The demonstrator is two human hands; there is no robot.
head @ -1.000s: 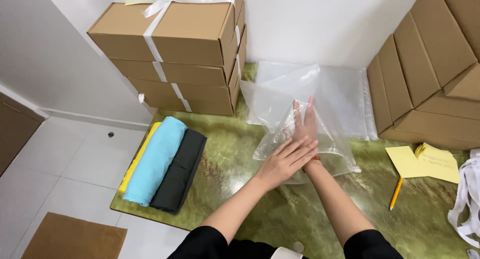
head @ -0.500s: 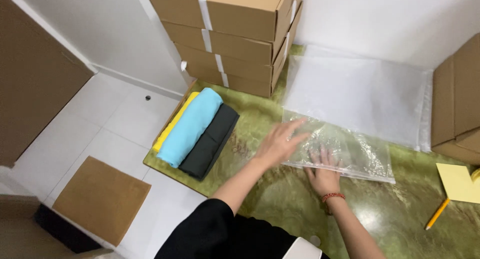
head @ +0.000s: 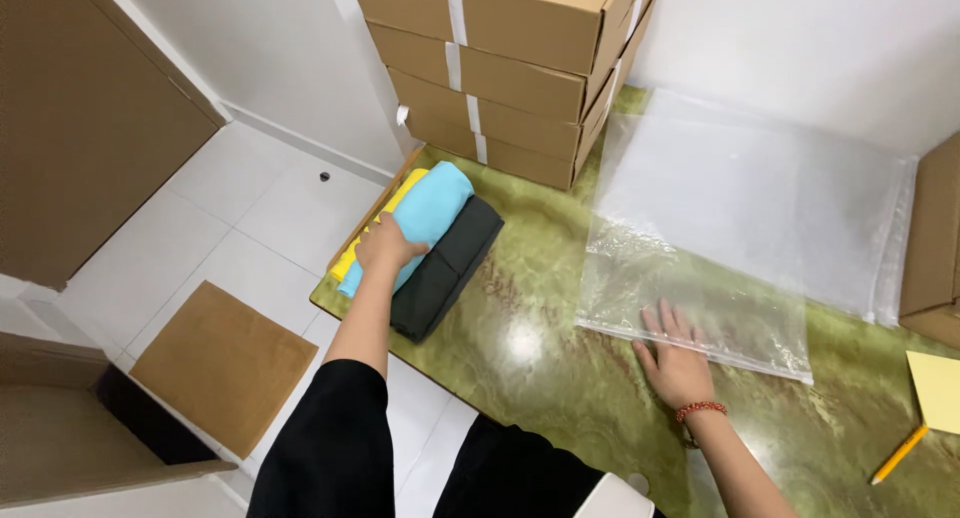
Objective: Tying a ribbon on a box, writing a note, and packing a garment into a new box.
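On the green marbled surface [head: 540,348], near its left edge, the left hand [head: 385,246] rests on a folded light-blue garment [head: 432,210], its fingers curled over the near end of the cloth; whether they grip it or only press on it cannot be told. The blue garment lies in a row of three folded pieces: a yellow garment [head: 372,230] just beside it at the very edge of the surface, mostly hidden under the blue one, and a black garment [head: 447,268] touching it on the other side. Well apart to the right, the right hand [head: 674,358] lies flat, palm down, with its fingers spread, the fingertips pressing on the near edge of a clear plastic bag [head: 700,303] that lies flat and crinkled on the surface. A red beaded bracelet [head: 700,410] sits on that wrist. Behind this bag, further clear plastic sheets [head: 760,198] lie spread toward the white wall. A stack of cardboard boxes [head: 510,68] bound with white tape stands at the back of the surface, just behind the garments. At the far right lie a yellow paper pad [head: 938,388] and a yellow pencil [head: 898,455], with another cardboard box [head: 935,248] above them. On the tiled floor to the left lies a flat piece of brown cardboard [head: 225,366].
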